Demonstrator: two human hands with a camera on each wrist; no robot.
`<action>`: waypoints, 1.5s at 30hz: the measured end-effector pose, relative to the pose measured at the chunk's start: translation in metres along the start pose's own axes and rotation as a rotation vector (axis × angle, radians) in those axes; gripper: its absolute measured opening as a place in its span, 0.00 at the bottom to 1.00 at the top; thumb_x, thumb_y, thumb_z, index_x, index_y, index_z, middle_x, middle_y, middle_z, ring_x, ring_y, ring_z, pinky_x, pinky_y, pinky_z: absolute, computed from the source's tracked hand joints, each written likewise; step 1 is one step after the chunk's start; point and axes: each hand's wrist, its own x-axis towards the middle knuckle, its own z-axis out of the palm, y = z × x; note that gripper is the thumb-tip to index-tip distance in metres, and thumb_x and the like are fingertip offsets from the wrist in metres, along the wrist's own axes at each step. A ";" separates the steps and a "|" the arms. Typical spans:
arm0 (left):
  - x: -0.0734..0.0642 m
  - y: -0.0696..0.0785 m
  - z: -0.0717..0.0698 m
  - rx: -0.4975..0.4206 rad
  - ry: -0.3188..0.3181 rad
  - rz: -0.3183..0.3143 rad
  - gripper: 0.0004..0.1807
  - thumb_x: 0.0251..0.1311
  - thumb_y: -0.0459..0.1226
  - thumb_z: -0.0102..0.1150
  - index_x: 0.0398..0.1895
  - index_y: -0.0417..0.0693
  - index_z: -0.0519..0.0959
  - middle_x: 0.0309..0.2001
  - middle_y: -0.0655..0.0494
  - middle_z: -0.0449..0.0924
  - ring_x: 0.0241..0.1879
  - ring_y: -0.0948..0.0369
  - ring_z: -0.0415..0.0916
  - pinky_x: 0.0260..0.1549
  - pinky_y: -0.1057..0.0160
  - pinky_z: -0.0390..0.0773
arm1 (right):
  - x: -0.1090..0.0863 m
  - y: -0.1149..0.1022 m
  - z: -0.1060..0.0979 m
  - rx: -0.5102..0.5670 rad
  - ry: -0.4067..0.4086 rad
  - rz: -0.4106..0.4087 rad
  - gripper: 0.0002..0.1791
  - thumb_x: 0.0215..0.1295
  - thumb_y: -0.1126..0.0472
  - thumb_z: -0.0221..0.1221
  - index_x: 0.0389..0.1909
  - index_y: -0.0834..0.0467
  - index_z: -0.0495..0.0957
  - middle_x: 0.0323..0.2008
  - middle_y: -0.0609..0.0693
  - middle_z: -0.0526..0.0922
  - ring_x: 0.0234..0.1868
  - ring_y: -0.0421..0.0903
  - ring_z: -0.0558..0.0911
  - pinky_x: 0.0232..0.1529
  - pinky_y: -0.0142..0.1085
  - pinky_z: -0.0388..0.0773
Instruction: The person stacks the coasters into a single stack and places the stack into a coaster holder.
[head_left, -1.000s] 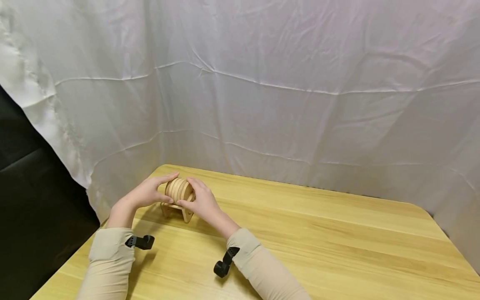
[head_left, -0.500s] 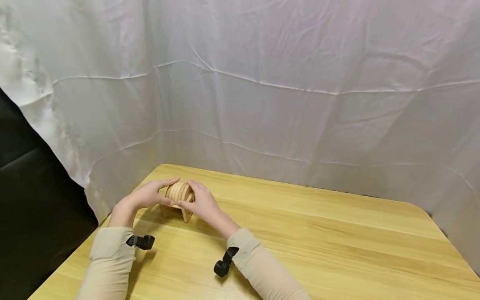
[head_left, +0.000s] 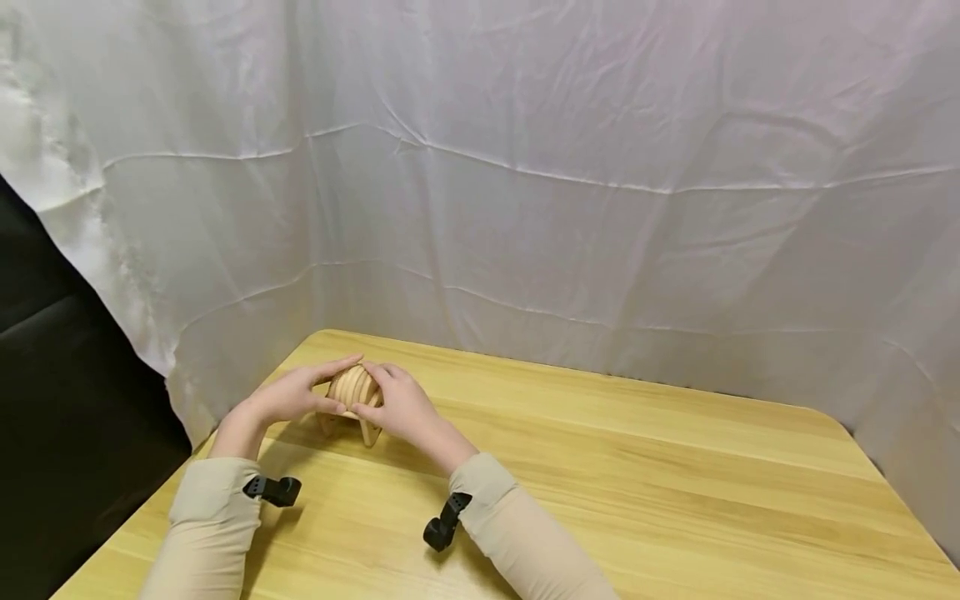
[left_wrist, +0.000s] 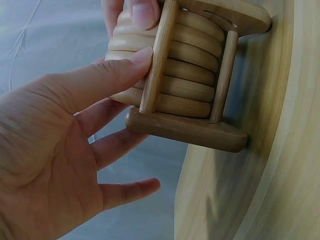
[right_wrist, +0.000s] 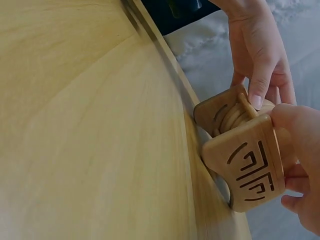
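A row of several round wooden coasters (head_left: 354, 387) stands on edge in a small wooden holder (head_left: 369, 432) near the table's back left corner. My left hand (head_left: 288, 395) grips the row from the left, thumb on the near side and fingers beyond. From the right, my right hand (head_left: 407, 406) holds the other end with thumb and fingers. In the left wrist view the coasters (left_wrist: 192, 72) sit between the holder's rods and end panels, and the left thumb lies by the upper rod. The right wrist view shows the carved end panel of the holder (right_wrist: 239, 155).
The wooden table (head_left: 637, 492) stretches out to the right. A pale curtain (head_left: 525, 233) hangs behind it and along its left side, with a dark surface (head_left: 67, 400) beyond the left edge. Each sleeve carries a black wrist camera (head_left: 273, 490).
The coasters sit lower in the holder than a second ago, and both hands have come down slightly with them. The view has shifted a little.
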 end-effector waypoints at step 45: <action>0.004 0.073 -0.001 0.356 0.108 -0.040 0.33 0.66 0.51 0.56 0.67 0.40 0.69 0.63 0.35 0.73 0.63 0.37 0.69 0.63 0.37 0.69 | -0.076 0.061 -0.085 -0.142 0.036 0.022 0.39 0.68 0.41 0.55 0.74 0.55 0.58 0.73 0.57 0.62 0.74 0.56 0.62 0.75 0.49 0.61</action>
